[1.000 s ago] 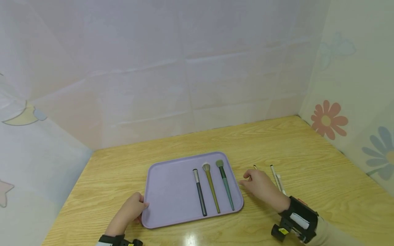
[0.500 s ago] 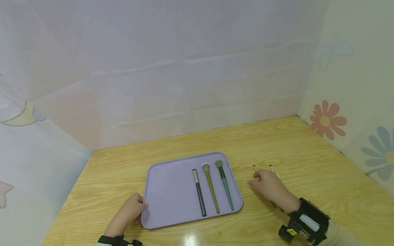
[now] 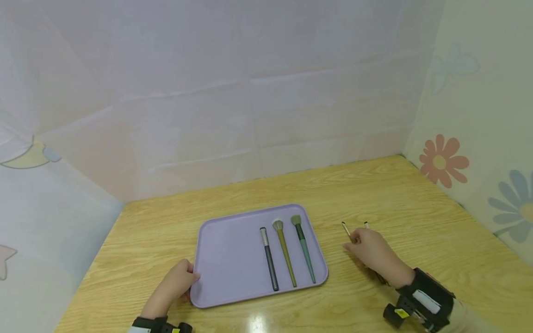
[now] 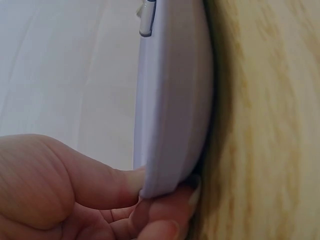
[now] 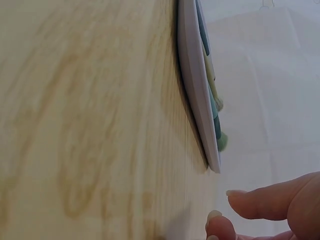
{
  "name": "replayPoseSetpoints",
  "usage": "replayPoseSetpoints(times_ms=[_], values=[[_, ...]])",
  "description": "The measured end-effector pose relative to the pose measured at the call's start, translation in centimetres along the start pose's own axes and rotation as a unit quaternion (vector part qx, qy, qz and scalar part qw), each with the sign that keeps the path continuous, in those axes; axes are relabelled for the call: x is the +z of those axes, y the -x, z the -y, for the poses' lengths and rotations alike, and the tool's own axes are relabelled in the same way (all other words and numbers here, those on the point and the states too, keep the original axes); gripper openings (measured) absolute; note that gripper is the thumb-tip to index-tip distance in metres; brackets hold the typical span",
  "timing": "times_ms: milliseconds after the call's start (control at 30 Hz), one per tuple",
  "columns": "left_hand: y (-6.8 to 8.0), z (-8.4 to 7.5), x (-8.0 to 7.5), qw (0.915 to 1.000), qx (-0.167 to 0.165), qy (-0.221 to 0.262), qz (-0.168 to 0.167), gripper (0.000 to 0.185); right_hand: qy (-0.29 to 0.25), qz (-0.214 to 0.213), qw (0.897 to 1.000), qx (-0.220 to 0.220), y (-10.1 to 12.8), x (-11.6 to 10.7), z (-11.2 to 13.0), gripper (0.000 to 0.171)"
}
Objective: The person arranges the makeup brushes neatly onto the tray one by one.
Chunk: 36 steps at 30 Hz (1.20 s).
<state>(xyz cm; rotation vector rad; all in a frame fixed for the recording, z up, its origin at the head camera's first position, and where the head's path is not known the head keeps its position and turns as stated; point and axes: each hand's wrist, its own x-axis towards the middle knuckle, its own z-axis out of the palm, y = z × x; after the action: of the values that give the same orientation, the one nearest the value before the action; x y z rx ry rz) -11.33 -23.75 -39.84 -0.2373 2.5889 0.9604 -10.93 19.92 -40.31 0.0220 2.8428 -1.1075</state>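
My left hand (image 3: 176,282) pinches the left edge of a lilac tray (image 3: 229,259); in the left wrist view the thumb (image 4: 110,187) is on the rim and the fingers are underneath. Three makeup brushes lie side by side on the tray: a black one (image 3: 270,263), an olive one (image 3: 286,256) and a green one (image 3: 305,252). Right of the tray, my right hand (image 3: 374,249) is low over a thin brush (image 3: 346,228), partly hiding it. The right wrist view has a gap between thumb (image 5: 270,200) and forefinger, with nothing visible in it.
A second slim brush (image 3: 366,225) shows its tip beyond my right hand, which hides most of it. The wooden table (image 3: 166,217) meets a pale draped backdrop (image 3: 200,129) behind and a flower-printed panel (image 3: 479,138) at the right.
My right hand has moved right, away from the tray's side, and now covers more of the loose brushes. The left hand and the tray have hardly moved.
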Motion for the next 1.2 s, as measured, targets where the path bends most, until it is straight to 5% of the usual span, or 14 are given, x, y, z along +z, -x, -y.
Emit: replayPoseSetpoints(times_ms=[700, 1000, 1200], values=[[0.0, -0.1, 0.0, 1.0000, 0.007, 0.002, 0.000, 0.015, 0.012, 0.015, 0.999, 0.038, 0.4, -1.1, -1.0, 0.033], [0.0, -0.1, -0.1, 1.0000, -0.001, 0.000, 0.005, 0.015, 0.012, 0.030, 0.999, 0.043, 0.2, -1.2, -1.4, 0.013], [-0.1, 0.1, 0.0, 1.0000, -0.001, -0.004, 0.003, 0.013, 0.040, 0.038, 0.998, 0.042, -0.1, -1.4, -1.4, 0.014]])
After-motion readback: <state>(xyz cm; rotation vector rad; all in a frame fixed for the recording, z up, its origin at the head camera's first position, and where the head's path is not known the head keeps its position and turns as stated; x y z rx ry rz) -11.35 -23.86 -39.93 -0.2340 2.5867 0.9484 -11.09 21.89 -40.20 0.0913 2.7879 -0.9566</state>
